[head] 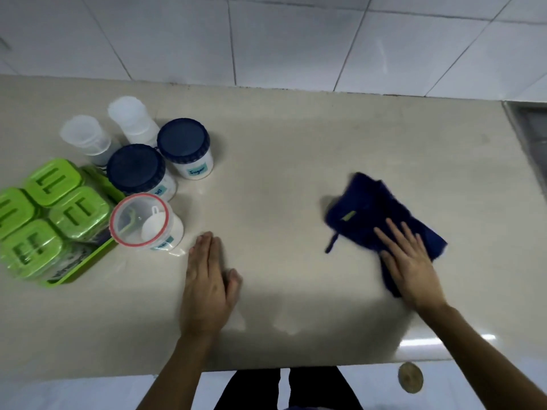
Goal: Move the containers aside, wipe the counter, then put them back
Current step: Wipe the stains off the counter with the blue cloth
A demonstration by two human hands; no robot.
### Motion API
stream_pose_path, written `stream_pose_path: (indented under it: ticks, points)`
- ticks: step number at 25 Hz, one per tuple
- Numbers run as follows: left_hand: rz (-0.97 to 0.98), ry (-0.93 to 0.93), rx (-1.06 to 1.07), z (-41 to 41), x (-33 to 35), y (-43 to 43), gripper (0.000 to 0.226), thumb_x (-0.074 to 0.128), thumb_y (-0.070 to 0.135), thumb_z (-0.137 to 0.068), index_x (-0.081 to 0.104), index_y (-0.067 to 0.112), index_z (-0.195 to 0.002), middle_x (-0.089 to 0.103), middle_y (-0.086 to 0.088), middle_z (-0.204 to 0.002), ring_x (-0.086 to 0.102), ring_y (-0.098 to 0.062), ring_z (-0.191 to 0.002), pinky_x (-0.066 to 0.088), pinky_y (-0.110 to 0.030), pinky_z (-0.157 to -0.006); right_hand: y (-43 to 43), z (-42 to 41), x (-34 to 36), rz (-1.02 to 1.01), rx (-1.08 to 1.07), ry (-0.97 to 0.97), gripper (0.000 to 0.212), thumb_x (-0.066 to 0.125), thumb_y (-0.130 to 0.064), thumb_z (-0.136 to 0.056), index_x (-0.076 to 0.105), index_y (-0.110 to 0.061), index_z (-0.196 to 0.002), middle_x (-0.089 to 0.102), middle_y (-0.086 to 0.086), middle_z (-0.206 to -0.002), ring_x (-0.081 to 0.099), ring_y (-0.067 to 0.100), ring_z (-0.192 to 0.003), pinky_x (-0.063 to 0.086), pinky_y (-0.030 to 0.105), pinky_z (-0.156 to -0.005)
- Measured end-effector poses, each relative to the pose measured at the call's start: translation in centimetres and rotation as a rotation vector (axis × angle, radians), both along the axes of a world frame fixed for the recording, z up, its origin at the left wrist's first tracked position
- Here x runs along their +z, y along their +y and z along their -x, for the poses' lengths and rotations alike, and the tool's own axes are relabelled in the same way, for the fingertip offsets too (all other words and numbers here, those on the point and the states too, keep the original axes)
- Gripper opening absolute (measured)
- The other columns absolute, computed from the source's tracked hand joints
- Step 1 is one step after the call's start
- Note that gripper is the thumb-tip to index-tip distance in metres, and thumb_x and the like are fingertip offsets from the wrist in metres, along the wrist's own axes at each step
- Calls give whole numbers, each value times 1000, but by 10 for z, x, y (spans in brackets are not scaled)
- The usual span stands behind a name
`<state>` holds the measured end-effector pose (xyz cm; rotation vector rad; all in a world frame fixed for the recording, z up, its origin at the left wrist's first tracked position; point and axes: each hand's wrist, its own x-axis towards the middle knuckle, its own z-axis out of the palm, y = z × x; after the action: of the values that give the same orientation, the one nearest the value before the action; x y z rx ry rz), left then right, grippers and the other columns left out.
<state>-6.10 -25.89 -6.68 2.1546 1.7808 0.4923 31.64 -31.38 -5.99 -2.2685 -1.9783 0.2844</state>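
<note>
A dark blue cloth point(373, 208) lies on the beige counter point(281, 161) at the right. My right hand point(410, 261) presses flat on its near end, fingers spread. My left hand point(208, 285) rests flat on the bare counter near the middle, holding nothing. At the left stand the containers: two blue-lidded jars point(183, 142) point(134, 168), one labelled Sugar, a red-rimmed clear tub point(140, 221) with a scoop inside, two white translucent bottles point(131, 118) point(84, 134), and a green tray point(85, 266) holding several green-lidded boxes point(78, 213).
A white tiled wall point(266, 39) rises behind the counter. A metal sink edge point(529, 134) shows at the far right. The counter's front edge runs just before my legs, with a round floor drain point(410, 376) below on the right.
</note>
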Motion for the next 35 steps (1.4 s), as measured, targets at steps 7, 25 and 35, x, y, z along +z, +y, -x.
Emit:
stream_pose_path:
  ticks: [7, 25, 35]
  points:
    - [44, 44, 33, 2, -3, 0, 68, 43, 33, -88, 32, -2, -145, 29, -17, -155, 21, -27, -146, 13, -36, -122, 60, 148, -6, 10, 460, -97, 49, 22, -47, -99, 26, -36, -146, 22, 3, -158, 12, 39, -145, 13, 65, -114]
    - [27, 178, -108, -19, 2, -9, 62, 34, 31, -95, 27, -3, -147, 26, -17, -156, 19, -26, -147, 7, -39, -123, 20, 144, -15, 16, 344, -96, 50, 24, -44, -98, 23, -34, -147, 22, 3, -159, 15, 36, -146, 16, 62, -114]
    - [56, 152, -178, -158, 10, -50, 67, 32, 37, -96, 13, 3, -151, 13, -11, -161, 6, -21, -150, -1, -33, -122, -43, -7, -11, 10, 88, -50, 49, 26, -43, -99, 25, -36, -147, 22, -5, -158, 15, 22, -147, 10, 51, -116]
